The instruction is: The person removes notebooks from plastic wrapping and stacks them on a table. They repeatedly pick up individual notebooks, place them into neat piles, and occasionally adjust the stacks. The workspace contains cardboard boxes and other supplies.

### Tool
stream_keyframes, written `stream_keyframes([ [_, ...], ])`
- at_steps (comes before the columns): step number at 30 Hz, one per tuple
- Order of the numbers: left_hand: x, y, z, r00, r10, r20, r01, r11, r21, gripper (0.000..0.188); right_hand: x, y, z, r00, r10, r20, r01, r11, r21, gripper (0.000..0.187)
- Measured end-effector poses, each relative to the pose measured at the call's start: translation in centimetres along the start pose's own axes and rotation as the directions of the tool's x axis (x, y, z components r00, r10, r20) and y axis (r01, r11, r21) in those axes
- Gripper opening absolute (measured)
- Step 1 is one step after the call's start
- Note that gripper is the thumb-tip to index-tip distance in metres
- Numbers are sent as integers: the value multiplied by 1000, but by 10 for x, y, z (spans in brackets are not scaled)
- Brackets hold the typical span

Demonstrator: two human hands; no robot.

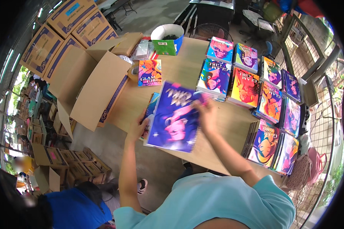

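Note:
A purple spiral notebook [173, 123] with a pink-toned figure on its cover is tilted over the near edge of the table, slightly blurred. My right hand [206, 114] grips its right edge, fingers partly smeared. At its left side, my left hand [138, 129] is closed on a blue, multicoloured spiral notebook [152, 102], mostly hidden behind the purple one. Whether the left hand also touches the purple cover I cannot tell. Beyond them, an orange and yellow notebook [150, 72] lies flat on the table.
Several stacks of colourful notebooks [244, 87] line the right of the table [183, 68]. An open carton [99, 91] stands at the left, near a tape roll [133, 71]. A cut-open container [167, 40] is at the back. Someone in blue [78, 208] is at lower left.

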State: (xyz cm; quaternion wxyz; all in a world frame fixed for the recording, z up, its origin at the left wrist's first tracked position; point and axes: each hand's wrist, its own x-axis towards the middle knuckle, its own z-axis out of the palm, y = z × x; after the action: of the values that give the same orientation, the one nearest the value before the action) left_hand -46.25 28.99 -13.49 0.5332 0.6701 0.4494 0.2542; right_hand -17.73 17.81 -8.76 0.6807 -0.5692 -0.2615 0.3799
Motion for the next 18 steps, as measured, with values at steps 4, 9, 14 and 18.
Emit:
stream_keyframes([
  [4, -45, 9, -7, 963, 267, 39, -241, 915, -324, 69, 0, 82, 47, 938, -344, -44, 274, 811, -517, 71],
  [9, -51, -26, 41, 690, 527, -495, -472, 847, 244, 76, 76, 78, 45, 983, -136, 120, 172, 914, -367, 56],
  [14, -19, -48, 39, 752, 189, -631, -348, 928, -136, 70, 56, 65, 54, 984, 77, -159, -127, 932, -338, 48],
  [18, 1, -40, -16, 962, -202, -183, -8, 649, -761, 77, 0, 108, 42, 902, 104, -418, -182, 972, -151, 78],
])
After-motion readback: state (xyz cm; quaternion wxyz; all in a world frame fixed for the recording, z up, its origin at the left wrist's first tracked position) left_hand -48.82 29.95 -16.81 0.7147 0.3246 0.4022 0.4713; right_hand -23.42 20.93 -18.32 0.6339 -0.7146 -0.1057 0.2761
